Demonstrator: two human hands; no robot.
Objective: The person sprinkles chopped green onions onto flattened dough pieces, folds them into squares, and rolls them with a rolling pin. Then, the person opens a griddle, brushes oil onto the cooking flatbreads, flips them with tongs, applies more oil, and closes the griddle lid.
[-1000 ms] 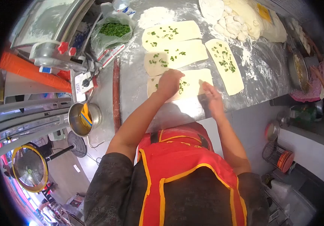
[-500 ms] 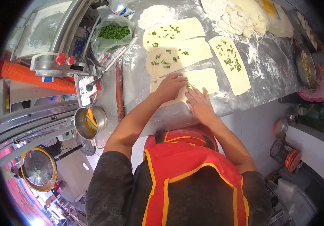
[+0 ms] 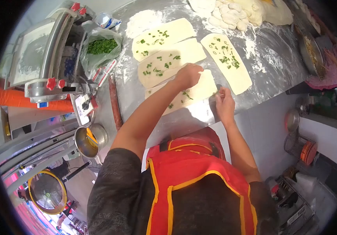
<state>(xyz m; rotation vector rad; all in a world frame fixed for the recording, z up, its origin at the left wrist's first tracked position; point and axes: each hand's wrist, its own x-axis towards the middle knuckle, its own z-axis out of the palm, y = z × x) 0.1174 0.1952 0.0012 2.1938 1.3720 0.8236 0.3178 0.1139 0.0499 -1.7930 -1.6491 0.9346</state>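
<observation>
Fingers nearly closed at nearest sheet's (image 3: 203,85) right end, left hand (image 3: 189,76) far corner, right hand (image 3: 225,103) near corner; pinch unclear. Seems edge-shaping step; next calls for gentle, even tension.

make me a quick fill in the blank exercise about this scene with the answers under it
1. There are ____ flat dough sheets on the table.
2. The plastic bag of chopped greens is on the person's ____ side.
3. The red apron has ____ edging.
4. The right hand is ____ from the rolling pin than the left hand.

Missing words: four; left; yellow; farther
</observation>
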